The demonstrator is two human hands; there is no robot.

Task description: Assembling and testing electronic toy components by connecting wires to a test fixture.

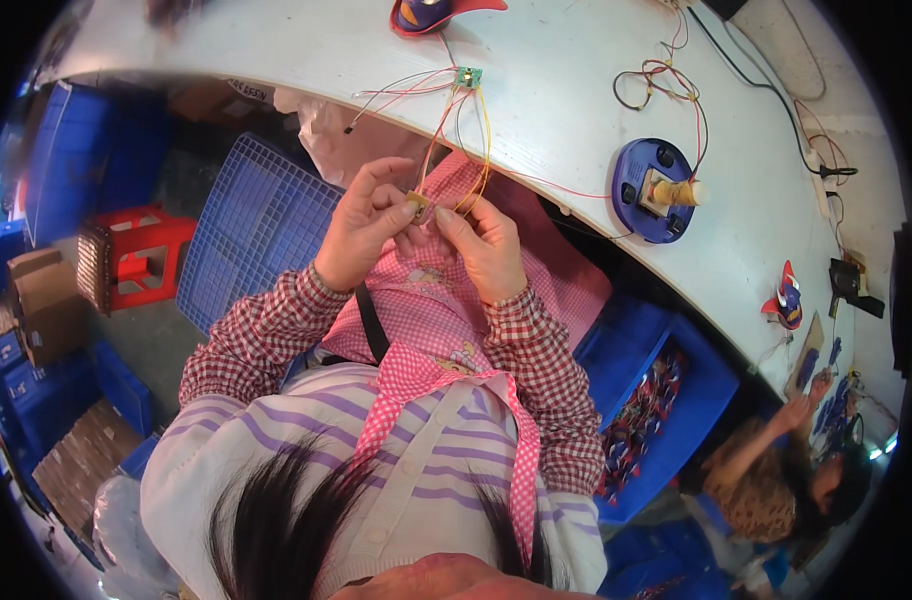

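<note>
Between thumb and fingers, my left hand [369, 215] pinches a small yellowish-brown part [417, 207], perhaps a little board. Close beside it, my right hand [486, 243] has its thumb and forefinger pressed together on thin yellow wires [488, 150]. Both hands are over my lap, just off the white table's near edge. Red and yellow wires run up from them to a small green circuit board [468, 77] lying on the table. More red and black wires [396, 90] spread leftward from that board, their ends loose.
On the white table [566, 75], a round purple base [656, 190] carries a cream cylinder and wires. A red-and-purple piece [426, 14] lies at the far edge, another [786, 297] to the right. Blue bin [666, 420] with parts stands right; red stool [146, 255] left. Another person [776, 470] works at right.
</note>
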